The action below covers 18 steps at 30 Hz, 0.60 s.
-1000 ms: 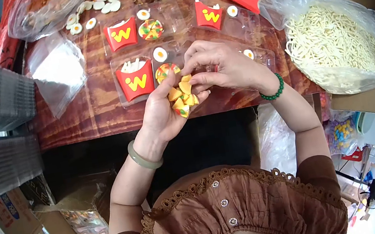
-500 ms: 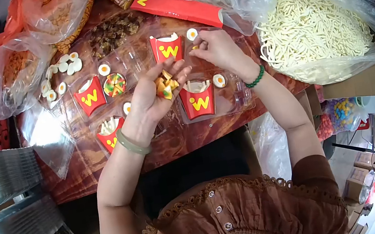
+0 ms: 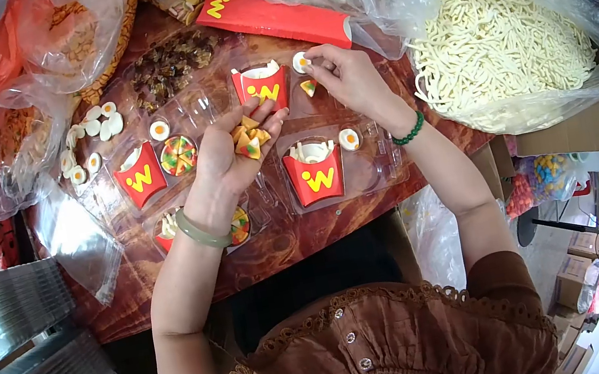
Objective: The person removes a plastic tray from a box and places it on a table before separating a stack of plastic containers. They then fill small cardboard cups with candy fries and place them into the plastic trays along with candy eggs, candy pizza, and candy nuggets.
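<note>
My left hand (image 3: 233, 146), palm up, cups several small pizza-slice pieces (image 3: 250, 138). My right hand (image 3: 344, 72) is at the back tray, its thumb and fingertips close together beside an egg piece (image 3: 301, 62); anything between them is too small to make out. One slice (image 3: 308, 88) lies below that egg piece. A red fry box (image 3: 262, 89) stands left of it, partly behind my left fingers. Nearer me, another red fry box (image 3: 315, 174) has an egg piece (image 3: 348, 139) at its right. A round of slices (image 3: 178, 155) lies by the left fry box (image 3: 139, 176).
White strands (image 3: 501, 42) fill a plastic-lined carton at right. Flattened red boxes (image 3: 276, 20) lie at the back near brown pieces (image 3: 172, 62). Loose egg pieces (image 3: 93, 128) and orange-filled bags (image 3: 28, 129) are at left, above stacked clear trays (image 3: 22, 305).
A slice now lies in the back tray below the egg piece. My left hand has shifted slightly left. The view has moved a little.
</note>
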Tool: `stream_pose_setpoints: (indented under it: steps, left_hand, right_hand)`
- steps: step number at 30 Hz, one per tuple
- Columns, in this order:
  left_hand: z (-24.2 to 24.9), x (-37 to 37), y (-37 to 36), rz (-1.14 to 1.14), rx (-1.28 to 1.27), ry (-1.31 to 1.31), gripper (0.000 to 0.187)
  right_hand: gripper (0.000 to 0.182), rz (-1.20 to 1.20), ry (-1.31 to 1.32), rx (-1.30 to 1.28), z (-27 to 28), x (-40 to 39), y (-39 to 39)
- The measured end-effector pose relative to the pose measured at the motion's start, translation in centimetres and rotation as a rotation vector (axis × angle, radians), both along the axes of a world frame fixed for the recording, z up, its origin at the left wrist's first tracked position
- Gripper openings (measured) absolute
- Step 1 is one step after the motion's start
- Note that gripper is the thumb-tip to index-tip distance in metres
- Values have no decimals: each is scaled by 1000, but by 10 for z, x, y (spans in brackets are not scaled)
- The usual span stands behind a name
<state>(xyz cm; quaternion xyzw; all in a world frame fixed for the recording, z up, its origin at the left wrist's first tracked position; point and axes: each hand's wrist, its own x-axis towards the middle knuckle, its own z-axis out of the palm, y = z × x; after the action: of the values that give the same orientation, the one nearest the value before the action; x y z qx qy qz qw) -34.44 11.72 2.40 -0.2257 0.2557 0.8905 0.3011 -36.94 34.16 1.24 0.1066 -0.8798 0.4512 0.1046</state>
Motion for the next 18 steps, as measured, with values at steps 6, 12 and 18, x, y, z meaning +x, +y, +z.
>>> stream_pose_setpoints:
  steps: [6,12,18]
  left_hand:
    - [2,0,2,15,-15,-17,31]
    - [12,6,2,-62,104,34,33]
    - [12,10,13,-171,134,124,35]
  right_hand:
    - [18,52,-46,395,-5,-21,7]
    - [17,95,-178,30,20,-11,-1]
    - [18,422,-137,73,54,25,-25]
